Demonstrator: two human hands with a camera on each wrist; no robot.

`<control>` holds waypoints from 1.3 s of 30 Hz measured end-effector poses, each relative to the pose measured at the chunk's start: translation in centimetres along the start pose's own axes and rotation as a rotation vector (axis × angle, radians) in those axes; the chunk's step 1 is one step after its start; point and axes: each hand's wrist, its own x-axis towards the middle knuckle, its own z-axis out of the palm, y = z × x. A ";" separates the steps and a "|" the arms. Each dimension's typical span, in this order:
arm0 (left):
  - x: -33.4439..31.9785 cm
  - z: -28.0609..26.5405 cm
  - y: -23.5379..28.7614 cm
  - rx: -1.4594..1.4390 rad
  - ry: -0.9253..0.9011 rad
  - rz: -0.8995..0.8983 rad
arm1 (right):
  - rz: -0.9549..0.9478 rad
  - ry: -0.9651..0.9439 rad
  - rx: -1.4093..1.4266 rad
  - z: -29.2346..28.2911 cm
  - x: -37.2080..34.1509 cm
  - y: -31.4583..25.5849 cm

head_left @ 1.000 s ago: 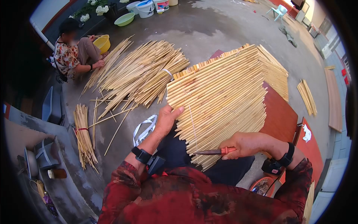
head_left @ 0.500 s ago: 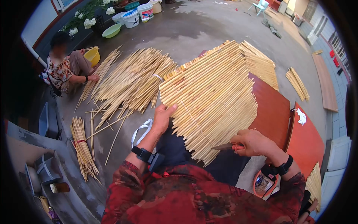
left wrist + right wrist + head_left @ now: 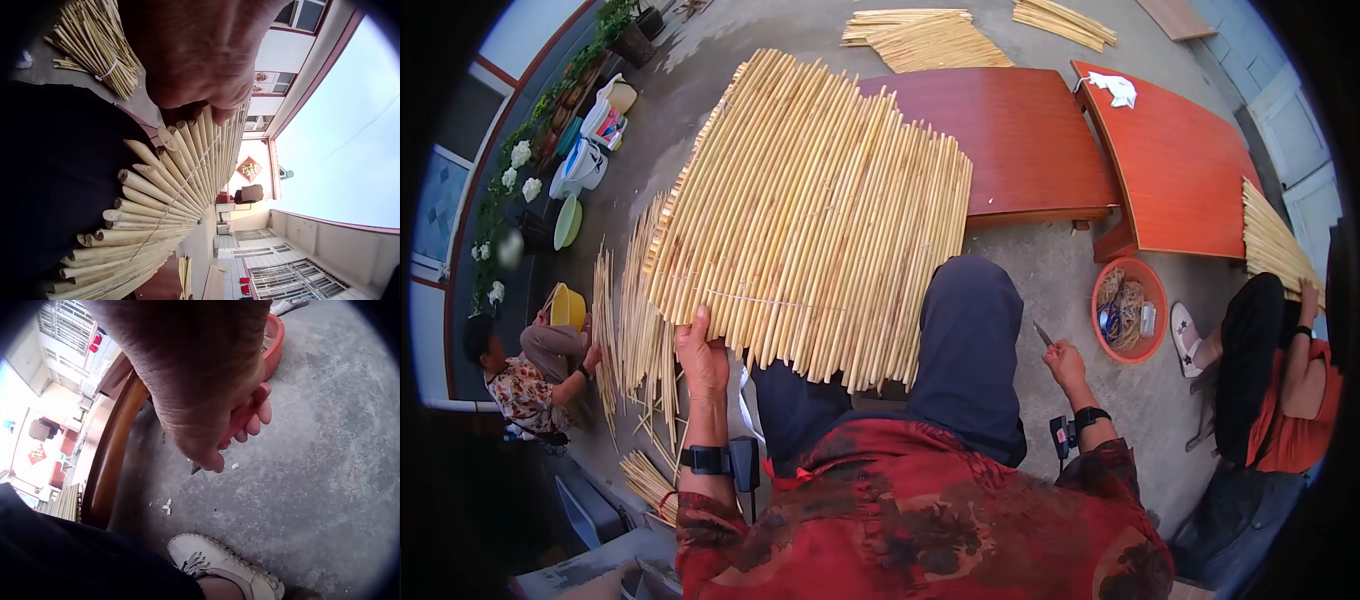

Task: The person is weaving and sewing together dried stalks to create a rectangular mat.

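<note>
A mat of pale reed stalks (image 3: 820, 220), tied side by side with thin cord, leans across the lap. My left hand (image 3: 703, 355) grips its lower left edge, thumb on the upper face and the other fingers hidden behind the stalks. In the left wrist view the cut ends of the stalks (image 3: 144, 181) fan out below that hand. Away from the mat, to the right of the knee, my right hand (image 3: 1068, 368) holds a red-handled tool with a pointed dark blade (image 3: 1042, 334). Its handle (image 3: 240, 422) lies in the curled fingers in the right wrist view.
Two reddish tables (image 3: 1010, 140) (image 3: 1180, 170) stand ahead. An orange basin (image 3: 1129, 345) of cord sits on the floor at right. Loose reeds (image 3: 635, 310) lie at left. One person (image 3: 540, 375) squats at left; another (image 3: 1290, 370) sits at right with reeds.
The head view has swung to the right. My right hand with the pointed tool has moved off the mat's lower edge to the right. The left hand still grips the mat, now tilted more upright.
</note>
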 end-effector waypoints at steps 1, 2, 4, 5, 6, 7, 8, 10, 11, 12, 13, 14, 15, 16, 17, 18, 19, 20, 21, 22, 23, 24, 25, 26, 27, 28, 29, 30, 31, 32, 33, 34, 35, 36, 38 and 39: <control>-0.2 0.5 0.2 0.001 0.014 0.008 | -0.007 -0.009 0.007 1.4 0.0 0.9; -0.3 0.9 0.3 0.011 0.024 0.018 | 0.053 0.030 -0.047 2.7 0.0 1.7; -0.7 1.0 0.8 0.037 0.051 -0.017 | 0.087 0.041 -0.107 4.4 -0.2 2.5; -0.8 1.0 1.0 0.048 0.019 -0.030 | 0.117 0.041 -0.138 4.7 0.1 2.6; -1.0 1.1 1.1 0.057 0.058 -0.017 | 0.141 0.042 -0.172 5.1 0.3 2.6; -0.9 1.3 1.2 0.054 0.069 -0.022 | 0.104 0.021 -0.183 5.6 0.6 2.6; -1.1 1.3 1.2 0.049 0.082 -0.030 | 0.136 -0.003 -0.201 6.1 0.6 2.8; -1.1 0.9 1.2 0.062 0.084 -0.045 | 0.162 -0.045 -0.221 6.4 0.5 3.1; -1.3 0.9 1.4 0.056 0.100 -0.044 | 0.151 -0.048 -0.234 6.6 0.8 3.3; -1.4 1.1 1.5 0.064 0.075 -0.048 | 0.139 -0.102 -0.203 7.3 1.2 4.0; -1.5 1.4 1.6 0.073 0.043 -0.060 | 0.137 -0.157 -0.170 8.2 1.3 5.3; -1.6 1.6 1.8 0.081 0.018 -0.078 | 0.051 -0.200 -0.111 8.8 1.6 6.6; -1.6 1.5 1.7 0.083 0.023 -0.084 | 0.052 -0.206 -0.116 8.7 1.2 6.5; -1.6 1.3 1.9 0.096 0.010 -0.097 | 0.073 -0.233 -0.092 8.2 1.1 5.6; -1.6 1.0 2.1 0.104 0.004 -0.106 | 0.087 -0.260 -0.074 7.4 1.3 4.6; -1.4 0.3 2.0 0.116 -0.020 -0.118 | 0.150 -0.349 -0.007 5.0 0.6 2.0; -1.4 0.0 2.0 0.132 -0.018 -0.139 | 0.085 -0.339 -0.032 6.2 2.3 4.6; -1.6 0.2 2.0 0.124 -0.018 -0.146 | 0.020 -0.327 -0.057 7.8 4.2 7.8; -1.7 0.4 2.2 0.139 -0.002 -0.167 | -0.044 -0.312 -0.083 9.4 6.0 10.8; -1.5 -0.6 1.9 0.175 -0.022 -0.195 | -0.127 -0.251 0.006 9.3 7.9 13.0; -1.6 -0.6 2.0 0.170 -0.055 -0.205 | -0.208 -0.196 0.098 9.1 9.5 13.2; -2.0 -0.3 2.5 0.165 -0.108 -0.205 | -0.131 -0.254 0.236 5.0 8.4 8.7; -2.0 -0.7 2.6 0.140 -0.164 -0.202 | -0.047 -0.301 0.372 0.0 6.6 2.4; -1.9 -1.4 2.2 0.127 -0.202 -0.197 | -0.161 -0.256 0.280 -3.1 6.2 -0.8; -1.9 -2.0 1.9 0.089 -0.260 -0.174 | -0.273 -0.209 0.188 -5.5 6.0 -3.6; -2.2 -2.5 1.8 0.028 -0.267 -0.178 | -0.209 -0.158 0.244 -8.1 5.6 -6.9; -2.6 -2.9 2.2 -0.034 -0.278 -0.180 | -0.145 -0.104 0.301 -9.6 5.5 -9.6; -2.8 -4.3 2.0 -0.057 -0.249 -0.168 | -0.211 -0.021 0.331 -10.7 7.0 -10.4; -3.0 -5.9 1.4 -0.065 -0.244 -0.202 | -0.274 0.057 0.359 -11.9 8.5 -11.2; -3.4 -7.7 0.6 -0.072 -0.238 -0.240 | -0.291 0.043 0.328 -13.0 9.2 -12.6; -3.8 -10.0 -0.7 -0.095 -0.207 -0.240 | -0.364 0.092 0.306 -14.4 9.5 -14.6; -4.5 -12.8 -2.7 0.072 -0.061 -0.314 | -0.437 0.140 0.283 -15.5 9.5 -16.5; -5.6 -15.6 -4.6 0.240 0.083 -0.393 | -0.455 0.123 0.254 -15.8 9.5 -18.2; -7.1 -18.1 -6.6 0.466 0.133 -0.470 | -0.555 0.164 0.247 -15.7 9.6 -19.6; -11.0 -22.1 -10.5 0.869 0.119 -0.593 | -0.640 0.194 0.251 -15.4 7.5 -23.6; -12.9 -23.2 -12.5 1.042 0.041 -0.629 | -0.644 0.193 0.233 -15.0 6.6 -25.4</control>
